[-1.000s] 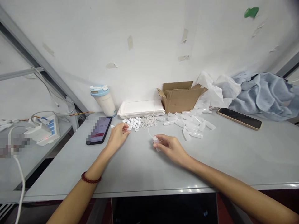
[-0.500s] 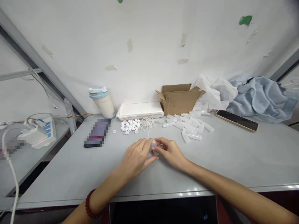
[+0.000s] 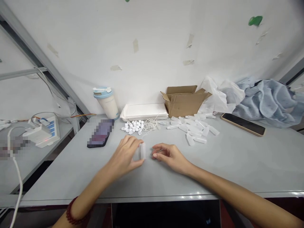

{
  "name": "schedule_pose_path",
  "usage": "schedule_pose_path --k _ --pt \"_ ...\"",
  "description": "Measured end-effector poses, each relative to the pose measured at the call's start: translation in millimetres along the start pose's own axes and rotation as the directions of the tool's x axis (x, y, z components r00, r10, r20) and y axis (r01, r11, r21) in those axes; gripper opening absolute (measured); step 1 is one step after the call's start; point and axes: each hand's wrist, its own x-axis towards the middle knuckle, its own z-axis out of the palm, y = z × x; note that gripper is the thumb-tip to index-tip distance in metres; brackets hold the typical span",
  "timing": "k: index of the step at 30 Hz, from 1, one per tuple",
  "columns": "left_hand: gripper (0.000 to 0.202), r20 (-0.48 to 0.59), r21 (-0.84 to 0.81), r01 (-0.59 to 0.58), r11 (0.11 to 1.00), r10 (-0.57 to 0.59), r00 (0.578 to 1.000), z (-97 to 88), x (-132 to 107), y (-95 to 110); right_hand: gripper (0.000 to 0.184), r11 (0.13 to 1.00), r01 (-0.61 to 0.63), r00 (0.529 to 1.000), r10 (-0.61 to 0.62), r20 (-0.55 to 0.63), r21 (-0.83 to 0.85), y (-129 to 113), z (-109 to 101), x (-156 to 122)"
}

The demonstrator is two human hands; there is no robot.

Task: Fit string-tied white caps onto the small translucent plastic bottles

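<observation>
Between the thumb and fingertips of my left hand [image 3: 122,155] is a small translucent plastic bottle [image 3: 142,151], held upright just over the table. A thin white string runs from near its top toward the pile of white strings [image 3: 151,125]. My right hand [image 3: 174,157] hovers to the right of the bottle, apart from it, fingers loosely curled with a gap to the thumb and nothing between them. Beyond my left hand lies a heap of small white caps [image 3: 134,127]. More translucent bottles [image 3: 190,128] lie scattered beyond my right hand.
Along the wall stand a cup with a blue lid [image 3: 106,103], a stack of white trays [image 3: 144,111] and an open cardboard box [image 3: 186,103]. Phones lie at left [image 3: 101,133] and right [image 3: 243,124]. Blue cloth [image 3: 270,101] is bunched at the back right.
My left hand has moved left with the bottle. My right hand has let go of the bottle and stays near its former place, its fingers a little apart.
</observation>
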Motion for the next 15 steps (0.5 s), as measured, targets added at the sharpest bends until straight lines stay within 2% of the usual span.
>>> schedule_pose_path --k 4,7,11,15 --pt "0.037 0.037 0.070 0.048 0.996 -0.051 0.998 -21.3 -12 -25 0.029 1.000 -0.019 0.998 0.020 -0.056 0.017 -1 0 1" --pt "0.037 0.070 0.079 0.101 0.992 -0.107 0.992 -30.2 -18 -41 0.025 0.999 -0.024 0.998 0.025 -0.059 0.022 -3 0 1" --pt "0.039 0.132 0.019 0.156 0.988 -0.157 0.979 -32.8 -17 -55 0.023 0.999 -0.034 0.998 0.035 -0.056 0.022 -4 0 2" --pt "0.043 0.207 -0.063 0.173 0.983 -0.157 0.966 -30.4 -13 -63 0.023 0.999 -0.031 0.998 0.032 -0.059 0.017 -5 -1 2"
